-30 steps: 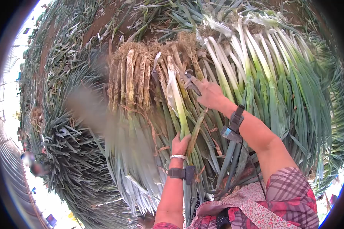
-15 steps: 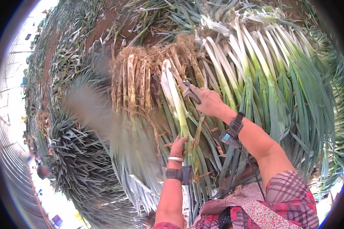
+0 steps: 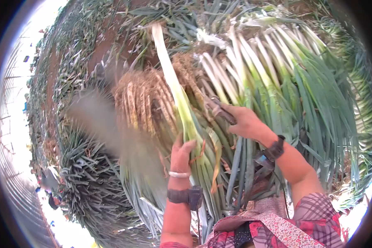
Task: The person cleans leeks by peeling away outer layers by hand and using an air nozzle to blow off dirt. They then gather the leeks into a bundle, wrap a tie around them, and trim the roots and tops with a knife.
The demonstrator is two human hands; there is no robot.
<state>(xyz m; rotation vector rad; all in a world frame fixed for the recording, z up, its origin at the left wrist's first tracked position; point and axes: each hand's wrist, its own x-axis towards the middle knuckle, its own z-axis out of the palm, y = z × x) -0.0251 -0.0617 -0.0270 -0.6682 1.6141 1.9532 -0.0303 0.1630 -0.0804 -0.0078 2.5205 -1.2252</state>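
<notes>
My left hand (image 3: pixel 180 156) is closed around the green lower part of a long green onion (image 3: pixel 168 68), whose clean white shank points up over the pile. Between the fingers of my right hand (image 3: pixel 250 124) is a short dark-handled tool (image 3: pixel 224 112), slim at its far end; its exact kind I cannot make out. Its tip is just right of the onion, apart from it. Beneath lie unpeeled green onions (image 3: pixel 146 97) with brown, soil-stained skins and matted roots. To the right is a row of peeled green onions (image 3: pixel 252 62) with white shanks and green leaves.
Dense leafy stacks (image 3: pixel 84 186) fill the left side. Leaf scraps lie on brown soil (image 3: pixel 115 31) at the back. More onions (image 3: pixel 366 120) line the far right. A grey blur, perhaps a smear on the lens, covers part of the left middle.
The onion in my left hand has swung upward, with its white end now farther from me and above the roots. My right hand with the tool has shifted right and down, away from the shank.
</notes>
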